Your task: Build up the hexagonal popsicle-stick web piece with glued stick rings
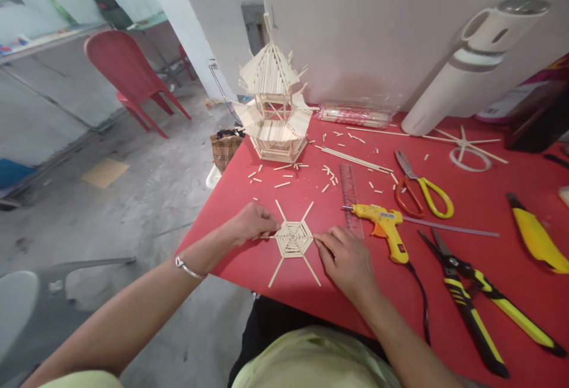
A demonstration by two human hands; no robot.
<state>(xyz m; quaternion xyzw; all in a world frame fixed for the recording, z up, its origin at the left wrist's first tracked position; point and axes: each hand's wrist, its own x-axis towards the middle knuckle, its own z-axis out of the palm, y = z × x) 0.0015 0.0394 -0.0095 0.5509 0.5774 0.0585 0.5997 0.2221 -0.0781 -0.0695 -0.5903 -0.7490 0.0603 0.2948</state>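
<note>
A six-sided web of thin wooden sticks lies flat on the red table, its spokes reaching out past the rings. At its left corner my left hand is closed, fingertips pinched on the left spoke. Opposite it, my right hand pinches the right spoke; its fingers hide most of that stick. Just right of the web are a clear ruler and a yellow glue gun, nozzle pointing left. Behind the web stands a stick-built pagoda model with a pointed roof.
Red-and-yellow scissors, black-and-yellow snips and a yellow-handled tool lie to the right. Short stick offcuts are scattered behind the web. A white flask leans at the back near a stick star. The table's left edge is close.
</note>
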